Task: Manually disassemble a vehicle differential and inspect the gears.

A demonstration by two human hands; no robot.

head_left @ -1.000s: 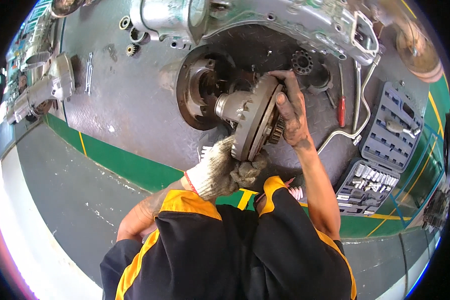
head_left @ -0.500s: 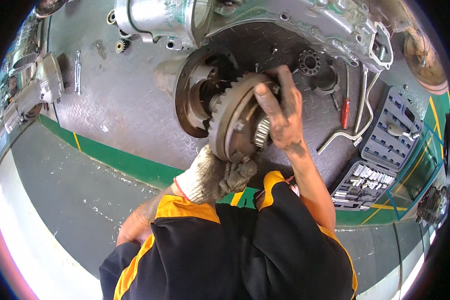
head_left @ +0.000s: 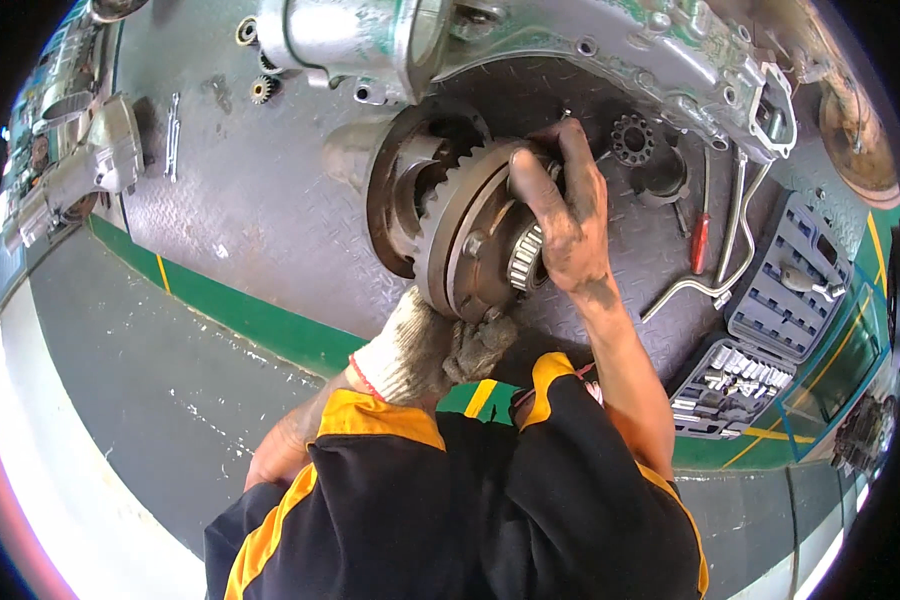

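Both my hands hold a heavy differential ring gear assembly (head_left: pixel 462 240), its toothed rim facing left and a roller bearing (head_left: pixel 525 257) on its right side. My left hand (head_left: pixel 425 350), in a dirty white knit glove, supports it from below with curled fingers. Bare and grease-stained, my right hand (head_left: pixel 570 215) grips the far right side, thumb on top; some of its fingers are hidden behind the part. The gear's left edge overlaps the opening of a round metal housing (head_left: pixel 382 200) lying on the bench. Whether they touch inside is hidden.
A large silver gearbox casing (head_left: pixel 590 40) spans the back of the metal bench (head_left: pixel 240 190). To the right lie a red-handled screwdriver (head_left: pixel 701 245), a bent bar (head_left: pixel 685 290) and an open socket set (head_left: pixel 735 375). Wrenches (head_left: pixel 173 140) and small gears (head_left: pixel 262 90) sit at the left.
The gear assembly has moved slightly left relative to the housing, and its teeth now overlap the housing opening more. Both hands keep their hold. The whole view has shifted a little.
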